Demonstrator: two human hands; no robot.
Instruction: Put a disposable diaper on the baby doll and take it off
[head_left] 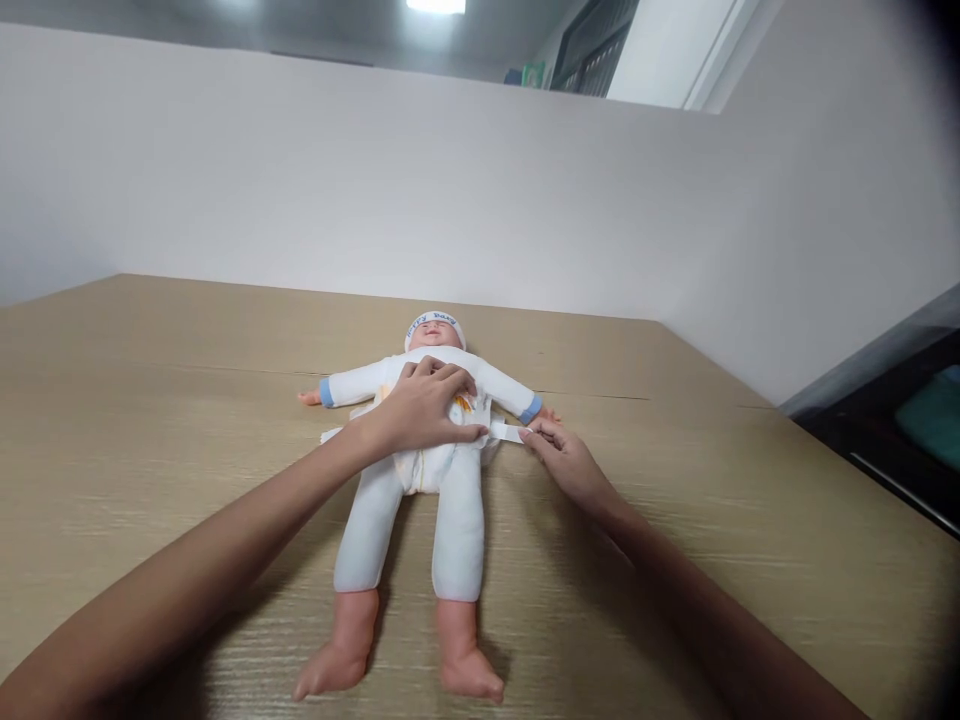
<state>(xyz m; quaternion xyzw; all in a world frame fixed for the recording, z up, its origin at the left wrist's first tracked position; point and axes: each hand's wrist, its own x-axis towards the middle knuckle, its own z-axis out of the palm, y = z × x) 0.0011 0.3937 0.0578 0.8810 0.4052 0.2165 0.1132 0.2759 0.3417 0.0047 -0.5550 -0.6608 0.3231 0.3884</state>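
A baby doll [459, 530] in a white suit with blue cuffs lies on its back, feet toward me. Around its hips sits a white diaper [424, 470] with a printed front. My left hand [431, 405] rests on the diaper's front over the belly, fingers spread, thumb pointing right. At the doll's side on the right, my right hand [555, 455] pinches the end of a white diaper tab [510, 432], which is stretched outward from the diaper. Another part of the diaper sticks out on the left, partly behind my left forearm.
The doll lies on a wide wooden table [187, 480]. A pale partition wall [337, 180] rises behind the table's far edge. At the right edge stands a dark object [885, 420] with a greenish area, its kind unclear.
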